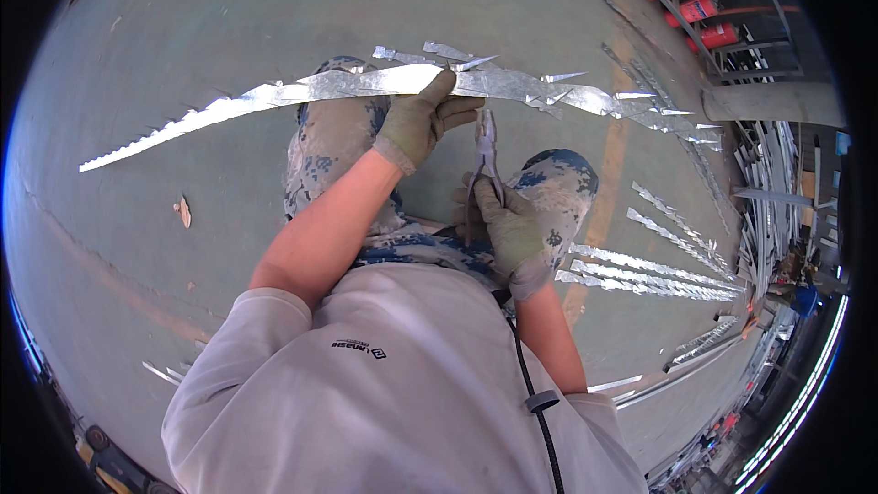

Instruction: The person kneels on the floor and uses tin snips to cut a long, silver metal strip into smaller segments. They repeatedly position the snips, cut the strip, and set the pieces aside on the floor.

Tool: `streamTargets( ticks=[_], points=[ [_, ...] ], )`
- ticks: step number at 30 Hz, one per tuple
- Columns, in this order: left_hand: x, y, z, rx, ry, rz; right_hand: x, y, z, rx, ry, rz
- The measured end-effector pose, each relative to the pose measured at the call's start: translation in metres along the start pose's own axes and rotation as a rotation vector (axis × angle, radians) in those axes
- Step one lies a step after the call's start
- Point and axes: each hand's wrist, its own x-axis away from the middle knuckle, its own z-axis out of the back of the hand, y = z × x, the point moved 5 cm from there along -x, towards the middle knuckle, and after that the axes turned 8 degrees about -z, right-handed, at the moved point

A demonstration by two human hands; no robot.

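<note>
A long shiny metal strip (338, 84) with pointed tabs along its edge stretches from left to right in front of my knees. My left hand (421, 119), in a grey-green glove, grips it near the middle. In my gloved right hand (509, 224) is a pair of pliers (487, 146), its handles in the palm and its jaws pointing up toward the strip, just below it. Whether the jaws touch the strip I cannot tell. Shorter metal pieces (395, 55) show just behind the strip.
Several toothed metal strips (654, 274) lie fanned out on the floor (183, 27) at my right. Red cylinders (692, 9) stand in a metal rack at the far right, near a grey pipe (773, 103). More long metal pieces (759, 192) are stacked along that side. A dry leaf (185, 211) lies at left.
</note>
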Motion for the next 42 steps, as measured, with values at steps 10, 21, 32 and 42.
streamTargets(
  ticks=[10, 21, 32, 42],
  points=[
    [0.003, 0.003, -0.003, -0.068, -0.047, -0.019, -0.027, 0.006, -0.008, 0.192, 0.11, 0.112],
    [0.007, 0.007, -0.009, -0.078, -0.055, -0.023, -0.046, 0.019, -0.017, 0.38, 0.313, 0.36],
    [0.025, 0.007, -0.017, -0.3, -0.051, 0.035, -0.036, -0.001, -0.039, 0.636, 0.441, 0.461],
    [0.03, 0.001, -0.02, -0.188, -0.058, 0.146, -0.027, 0.001, -0.051, 0.1, 0.066, 0.104]
  ],
)
